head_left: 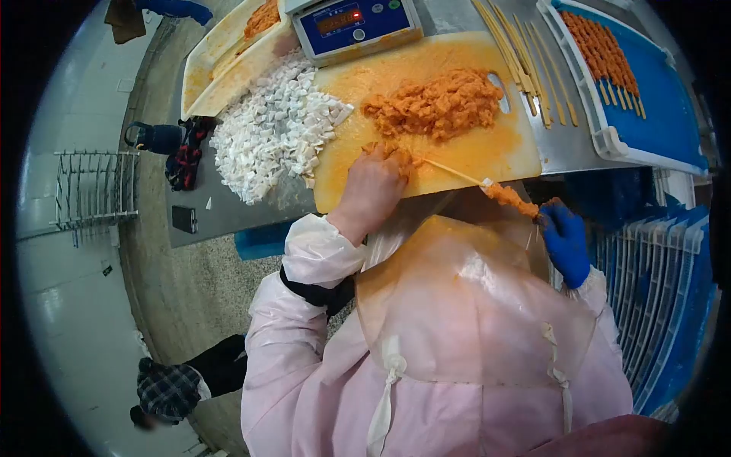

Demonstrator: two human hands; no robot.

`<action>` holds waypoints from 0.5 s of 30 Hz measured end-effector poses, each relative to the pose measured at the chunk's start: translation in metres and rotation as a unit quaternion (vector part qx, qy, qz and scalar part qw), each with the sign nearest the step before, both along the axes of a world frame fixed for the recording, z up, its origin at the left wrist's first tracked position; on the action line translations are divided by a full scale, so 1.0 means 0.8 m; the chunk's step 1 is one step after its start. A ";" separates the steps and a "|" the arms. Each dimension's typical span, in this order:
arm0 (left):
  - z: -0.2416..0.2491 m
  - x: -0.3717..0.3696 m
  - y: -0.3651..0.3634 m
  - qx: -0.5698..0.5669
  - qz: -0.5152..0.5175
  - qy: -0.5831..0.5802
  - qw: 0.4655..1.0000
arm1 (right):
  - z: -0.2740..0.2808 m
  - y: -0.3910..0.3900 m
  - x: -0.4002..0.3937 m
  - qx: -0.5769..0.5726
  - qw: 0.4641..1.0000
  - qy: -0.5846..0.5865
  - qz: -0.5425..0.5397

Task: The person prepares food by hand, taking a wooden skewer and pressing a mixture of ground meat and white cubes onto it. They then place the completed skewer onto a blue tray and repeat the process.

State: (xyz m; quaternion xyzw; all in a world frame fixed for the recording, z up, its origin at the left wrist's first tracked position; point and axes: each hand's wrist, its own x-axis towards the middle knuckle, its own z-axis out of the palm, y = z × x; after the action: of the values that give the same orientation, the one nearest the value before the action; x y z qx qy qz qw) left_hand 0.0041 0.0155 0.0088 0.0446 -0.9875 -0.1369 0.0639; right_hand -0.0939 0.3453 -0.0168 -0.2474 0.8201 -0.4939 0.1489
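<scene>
A wooden skewer (453, 170) slants across the front edge of the yellow-stained cutting board (335, 186). Orange meat (512, 199) covers its right part, with a white cube (486, 183) at the near end of that meat; the left part is bare. My right hand (565, 240), in a blue glove, grips the meat-covered end beyond the board. Bare and smeared orange, my left hand (375, 183) rests on the board with fingers curled onto some orange meat, close to the skewer's bare tip. Behind it lies a pile of orange meat (438, 105).
White cubes (270, 133) are heaped left of the board. A scale (358, 29) and a white tub (228, 61) stand behind. Loose skewers (525, 65) lie right of the board, beside a blue tray (655, 110) with finished skewers (605, 57). Another person (171, 388) is at lower left.
</scene>
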 end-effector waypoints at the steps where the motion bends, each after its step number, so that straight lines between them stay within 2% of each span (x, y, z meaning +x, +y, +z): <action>1: -0.001 -0.002 -0.002 0.000 0.000 -0.002 1.000 | -0.002 0.001 -0.001 0.000 1.000 -0.002 0.000; 9: -0.010 -0.006 -0.014 0.024 -0.028 0.046 0.998 | -0.002 0.001 -0.006 0.013 0.999 -0.034 0.009; 15: -0.016 -0.007 -0.020 0.055 -0.035 0.034 0.997 | -0.015 0.001 -0.016 0.005 0.999 -0.034 0.014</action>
State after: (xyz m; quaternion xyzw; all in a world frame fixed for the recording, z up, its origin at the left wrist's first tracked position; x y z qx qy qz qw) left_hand -0.0019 -0.0007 -0.0043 0.0092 -0.9766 -0.1950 0.0904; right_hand -0.1068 0.3457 -0.0287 -0.2413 0.8133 -0.4961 0.1850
